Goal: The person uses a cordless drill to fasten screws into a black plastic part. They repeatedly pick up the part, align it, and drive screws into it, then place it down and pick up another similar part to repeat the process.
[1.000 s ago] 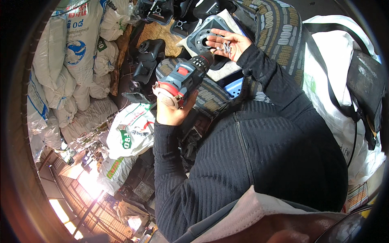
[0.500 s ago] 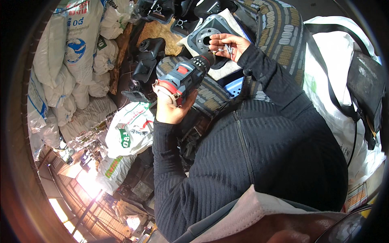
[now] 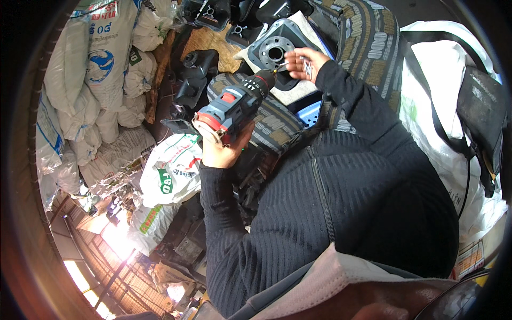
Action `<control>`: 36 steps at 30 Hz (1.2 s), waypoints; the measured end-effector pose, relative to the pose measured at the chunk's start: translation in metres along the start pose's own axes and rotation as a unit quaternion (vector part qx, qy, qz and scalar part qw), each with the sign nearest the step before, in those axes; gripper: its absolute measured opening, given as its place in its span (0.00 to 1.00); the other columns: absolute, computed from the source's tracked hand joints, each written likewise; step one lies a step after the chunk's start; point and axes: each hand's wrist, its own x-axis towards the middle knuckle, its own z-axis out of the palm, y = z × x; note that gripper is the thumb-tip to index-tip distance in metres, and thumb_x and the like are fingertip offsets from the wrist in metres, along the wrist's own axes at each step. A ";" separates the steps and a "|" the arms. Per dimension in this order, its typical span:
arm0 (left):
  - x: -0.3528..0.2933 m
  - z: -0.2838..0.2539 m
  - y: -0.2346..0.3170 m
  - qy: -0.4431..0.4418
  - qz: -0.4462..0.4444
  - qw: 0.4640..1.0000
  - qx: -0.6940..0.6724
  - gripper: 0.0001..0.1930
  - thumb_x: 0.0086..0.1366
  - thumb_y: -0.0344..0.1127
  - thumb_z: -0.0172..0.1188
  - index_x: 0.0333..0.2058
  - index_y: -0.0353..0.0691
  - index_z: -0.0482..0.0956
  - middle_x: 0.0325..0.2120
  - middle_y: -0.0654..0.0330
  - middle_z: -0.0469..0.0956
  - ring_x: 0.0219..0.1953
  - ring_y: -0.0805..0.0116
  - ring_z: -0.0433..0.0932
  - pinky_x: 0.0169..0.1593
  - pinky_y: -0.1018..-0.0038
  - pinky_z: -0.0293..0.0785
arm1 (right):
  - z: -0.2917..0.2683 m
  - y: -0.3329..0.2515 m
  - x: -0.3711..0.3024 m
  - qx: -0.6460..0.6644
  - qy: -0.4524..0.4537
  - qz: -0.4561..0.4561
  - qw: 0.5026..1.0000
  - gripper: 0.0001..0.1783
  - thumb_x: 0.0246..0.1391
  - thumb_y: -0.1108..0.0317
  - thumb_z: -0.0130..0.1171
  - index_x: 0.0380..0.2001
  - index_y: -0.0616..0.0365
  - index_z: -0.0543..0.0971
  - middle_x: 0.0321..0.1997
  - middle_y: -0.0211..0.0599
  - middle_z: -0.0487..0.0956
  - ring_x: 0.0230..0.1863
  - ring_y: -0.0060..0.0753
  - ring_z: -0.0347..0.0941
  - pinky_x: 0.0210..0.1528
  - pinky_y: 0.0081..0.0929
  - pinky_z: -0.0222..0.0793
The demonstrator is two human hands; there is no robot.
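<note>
My left hand [image 3: 221, 152] is wrapped round the grip of a blue-grey and red cordless drill [image 3: 234, 104], which points up and to the right. Its bit tip ends by the lower edge of a grey metal ring [image 3: 261, 53] with small holes and a large centre opening. That ring sits on a dark square-based plastic housing [image 3: 292, 33]. Just right of the ring, my right hand [image 3: 309, 64] has its fingers curled around several silver screws [image 3: 308, 69]. Its thumb and fingertips pinch close to the drill tip; what exactly they pinch is too small to tell.
The housing rests on a pale cloth over my patterned trouser legs [image 3: 368, 53]. More black plastic housings [image 3: 197, 80] lie to the left and at the top. A blue metal piece [image 3: 309, 114] is beside my lap. White sacks [image 3: 104, 64] are stacked left; a white bag [image 3: 434, 80] stands right.
The drill has drawn back down and left, away from the ring. My right hand has shifted slightly right, uncovering the ring's centre opening, with the screws still in it.
</note>
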 end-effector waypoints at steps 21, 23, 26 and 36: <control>0.010 -0.003 0.003 -0.066 0.224 0.922 0.308 0.24 0.48 0.29 0.66 0.46 0.33 0.72 0.41 0.54 0.78 0.44 0.61 0.78 0.50 0.69 0.72 | 0.031 0.016 -0.020 -0.001 0.052 0.063 0.997 0.11 0.57 0.62 0.58 0.39 0.58 0.78 0.26 0.24 0.78 0.25 0.15 0.77 0.27 0.13 0.78; 0.010 0.007 -0.005 -0.042 0.194 0.950 0.240 0.25 0.48 0.29 0.62 0.48 0.33 0.72 0.43 0.52 0.77 0.47 0.57 0.77 0.53 0.68 0.70 | 0.026 0.020 -0.020 -0.005 0.047 0.077 0.996 0.12 0.57 0.61 0.58 0.39 0.57 0.78 0.26 0.23 0.78 0.25 0.14 0.76 0.27 0.12 0.78; 0.010 0.008 0.004 -0.045 0.158 0.970 0.182 0.23 0.48 0.29 0.63 0.46 0.33 0.74 0.43 0.53 0.77 0.46 0.58 0.77 0.52 0.67 0.71 | 0.020 0.025 -0.018 -0.016 0.040 0.097 0.994 0.13 0.59 0.58 0.56 0.39 0.57 0.78 0.26 0.21 0.77 0.25 0.12 0.75 0.25 0.12 0.76; 0.036 -0.007 -0.021 0.012 0.024 0.992 0.120 0.20 0.47 0.33 0.71 0.39 0.34 0.76 0.33 0.54 0.80 0.36 0.60 0.80 0.44 0.70 0.74 | -0.007 0.010 0.014 -0.084 0.261 -0.163 0.948 0.14 0.51 0.58 0.66 0.33 0.56 0.80 0.16 0.16 0.64 0.12 0.08 0.51 0.13 0.12 0.46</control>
